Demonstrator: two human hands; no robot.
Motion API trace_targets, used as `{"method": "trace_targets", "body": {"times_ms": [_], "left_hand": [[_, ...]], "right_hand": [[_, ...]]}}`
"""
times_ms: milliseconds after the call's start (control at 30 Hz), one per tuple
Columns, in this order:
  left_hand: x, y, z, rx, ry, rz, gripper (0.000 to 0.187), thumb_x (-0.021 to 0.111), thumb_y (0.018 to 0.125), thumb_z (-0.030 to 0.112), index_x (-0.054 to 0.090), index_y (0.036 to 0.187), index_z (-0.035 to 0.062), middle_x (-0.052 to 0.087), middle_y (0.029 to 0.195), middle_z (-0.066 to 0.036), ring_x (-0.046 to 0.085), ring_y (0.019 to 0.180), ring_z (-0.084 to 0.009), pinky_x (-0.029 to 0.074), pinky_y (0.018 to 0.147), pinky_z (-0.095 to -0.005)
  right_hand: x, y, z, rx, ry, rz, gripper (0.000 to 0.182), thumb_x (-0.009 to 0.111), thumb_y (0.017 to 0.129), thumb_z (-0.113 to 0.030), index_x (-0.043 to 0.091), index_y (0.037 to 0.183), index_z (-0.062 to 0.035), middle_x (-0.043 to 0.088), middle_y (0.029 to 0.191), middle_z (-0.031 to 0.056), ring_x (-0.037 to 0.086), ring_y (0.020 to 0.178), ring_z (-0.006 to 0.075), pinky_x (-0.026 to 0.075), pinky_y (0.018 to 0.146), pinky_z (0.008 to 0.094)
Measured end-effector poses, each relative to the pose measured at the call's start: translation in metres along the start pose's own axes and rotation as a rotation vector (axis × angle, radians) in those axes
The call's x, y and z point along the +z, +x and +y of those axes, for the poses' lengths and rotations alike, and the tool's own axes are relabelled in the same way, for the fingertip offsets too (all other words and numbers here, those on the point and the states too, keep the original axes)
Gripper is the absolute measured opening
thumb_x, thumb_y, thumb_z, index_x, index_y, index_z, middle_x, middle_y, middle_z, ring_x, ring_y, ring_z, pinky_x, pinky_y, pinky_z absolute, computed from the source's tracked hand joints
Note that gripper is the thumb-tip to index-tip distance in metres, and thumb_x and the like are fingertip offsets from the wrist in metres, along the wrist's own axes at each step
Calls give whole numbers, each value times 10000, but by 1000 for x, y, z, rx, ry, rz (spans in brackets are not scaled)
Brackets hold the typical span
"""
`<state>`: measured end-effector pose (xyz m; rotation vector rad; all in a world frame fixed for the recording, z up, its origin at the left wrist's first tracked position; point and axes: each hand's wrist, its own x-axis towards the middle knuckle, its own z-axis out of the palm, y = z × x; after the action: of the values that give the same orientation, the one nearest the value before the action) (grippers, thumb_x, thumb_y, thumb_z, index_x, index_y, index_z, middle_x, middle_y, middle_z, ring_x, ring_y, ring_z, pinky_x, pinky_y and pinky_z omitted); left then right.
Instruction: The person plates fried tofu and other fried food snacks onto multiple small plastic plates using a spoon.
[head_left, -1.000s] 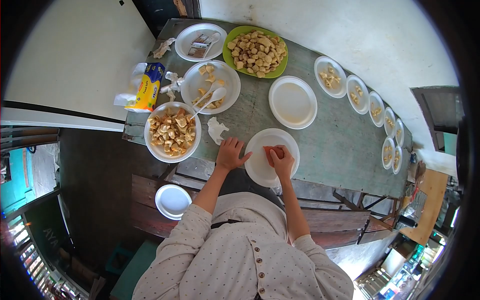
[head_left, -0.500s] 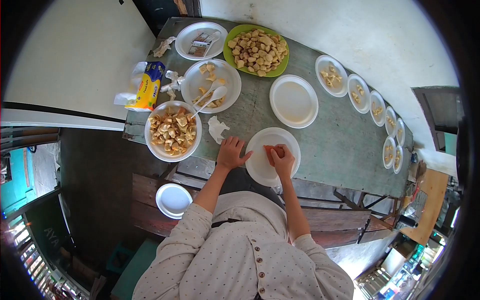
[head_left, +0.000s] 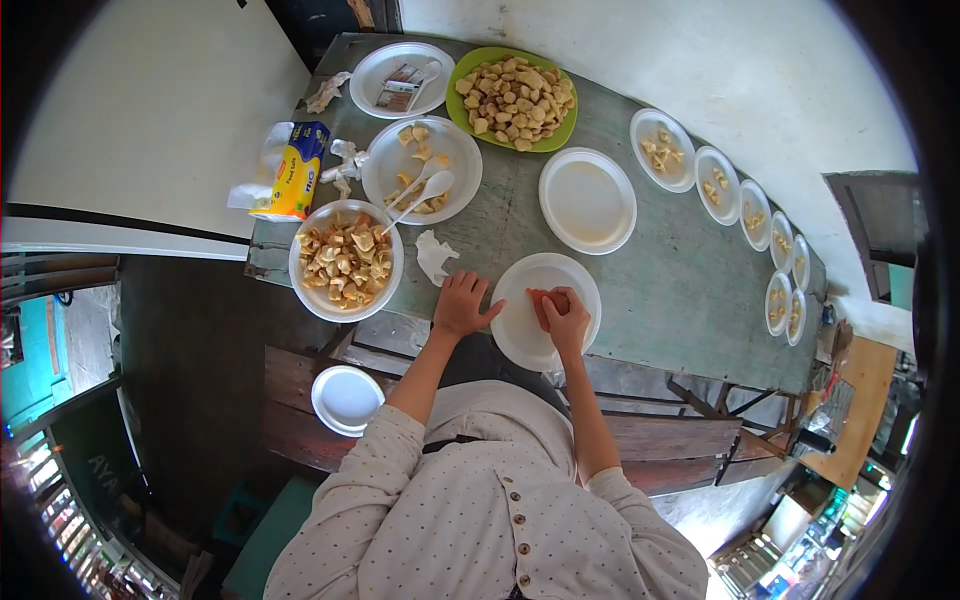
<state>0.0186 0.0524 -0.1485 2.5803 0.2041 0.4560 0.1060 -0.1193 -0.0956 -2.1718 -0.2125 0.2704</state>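
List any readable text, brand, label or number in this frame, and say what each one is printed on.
yellow and blue packet: it carries dark lettering along its side, too small and blurred to read.
wrappers on the white plate at the far end: print is visible, not legible.
"AYA" on a dark sign at lower left; more letters may be cut off.
Nothing else carries readable text.

Bright, even daylight, soft shadows only. Strong fisheye: black vignette at corners, edges bent & smeared. Centre sharp; white wall (head_left: pixel 700 70) nearly blown out.
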Motion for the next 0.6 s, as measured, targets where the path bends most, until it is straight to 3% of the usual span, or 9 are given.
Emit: {"method": "trace_targets", "body": {"times_ms": [600], "left_hand": [[-2,0,2,-26,12,-27,381,609,708,418,531,794,55,469,785,-93,468,787,-267,370,690,-378]], "right_hand": [[1,0,1,-9,0,3,171,624,704,-107,598,848,-17,623,747,127,617,714,225,467,663,298]]}}
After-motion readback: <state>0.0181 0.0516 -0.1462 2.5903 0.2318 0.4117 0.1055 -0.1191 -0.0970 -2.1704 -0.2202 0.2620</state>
